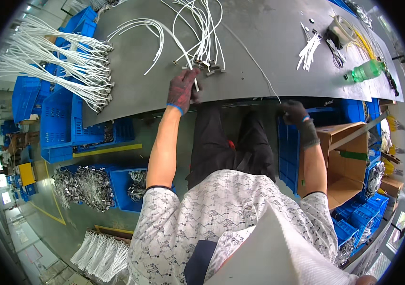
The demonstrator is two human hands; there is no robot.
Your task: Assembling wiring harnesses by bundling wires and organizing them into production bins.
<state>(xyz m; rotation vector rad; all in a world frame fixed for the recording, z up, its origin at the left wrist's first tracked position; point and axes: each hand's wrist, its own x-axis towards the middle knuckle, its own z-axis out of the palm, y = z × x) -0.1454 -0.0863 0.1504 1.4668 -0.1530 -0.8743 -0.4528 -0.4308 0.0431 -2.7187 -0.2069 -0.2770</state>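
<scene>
My left hand [181,91], in a dark glove with red patches, is closed around a small bundle of white cables [176,40] at the table's near edge. The bundle arches away to the left, and a short white end sticks out below my fingers. Beside that hand lies a pile of white cables [206,28] with connectors [207,65] at their near ends. My right hand [295,113], in a dark glove, is closed just off the table edge. A single thin white cable [254,59] runs across the table to its fingertips.
A large heap of white cables [60,61] lies on the left over blue crates [62,123]. On the table's right are short white strips [310,50], a green bottle [367,71] and a tape roll [342,29]. A cardboard box [338,175] stands below my right arm.
</scene>
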